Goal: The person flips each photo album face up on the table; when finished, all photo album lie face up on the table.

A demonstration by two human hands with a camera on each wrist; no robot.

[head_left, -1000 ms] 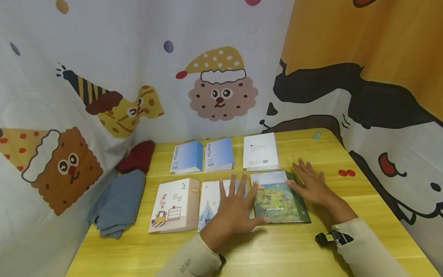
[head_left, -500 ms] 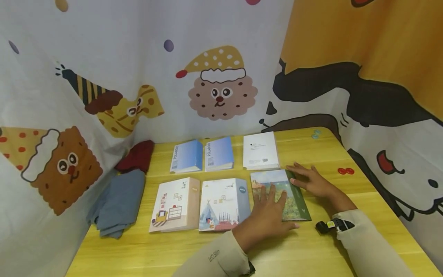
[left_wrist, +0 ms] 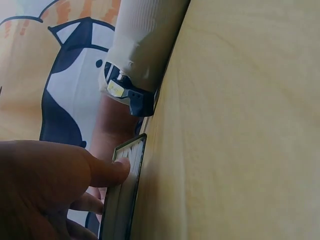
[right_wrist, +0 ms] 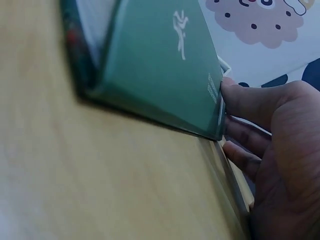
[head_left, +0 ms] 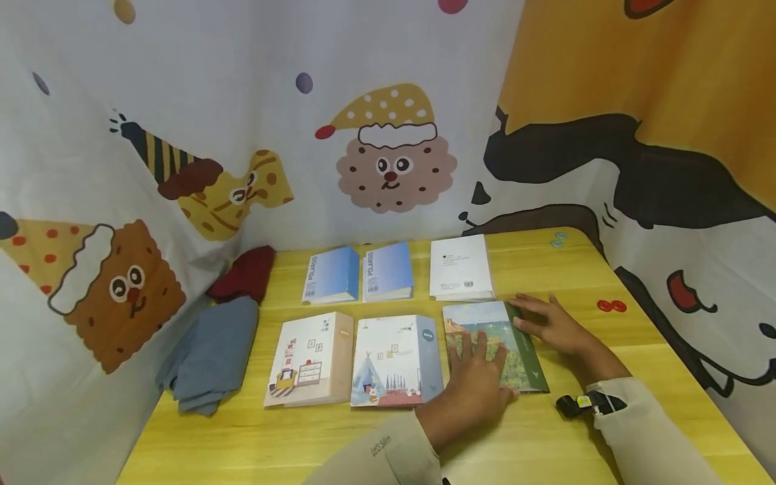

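Note:
A photo album [head_left: 481,316] with a painted landscape cover and a green spine [right_wrist: 160,75] lies at the right end of the front row. Spread over its cover is my left hand [head_left: 473,391]; in the left wrist view the thumb [left_wrist: 115,172] touches the page edges at the near side. My right hand [head_left: 560,330] is at the album's far right corner. The right wrist view has its thumb [right_wrist: 250,102] against the end of the spine, with the other fingers just beyond. Part of the cover is hidden beneath the left hand.
Left of it stand a tent-picture album [head_left: 394,360] and a room-picture album [head_left: 309,360]. Behind are two blue albums [head_left: 330,276] and a white one [head_left: 461,266]. Folded grey cloth [head_left: 215,350] and dark red cloth [head_left: 245,273] lie left on the yellow table [head_left: 242,451].
My left hand has moved right, from over the tent-picture album onto the landscape album. The right hand has drawn in to that album's far corner, and the album shifted little.

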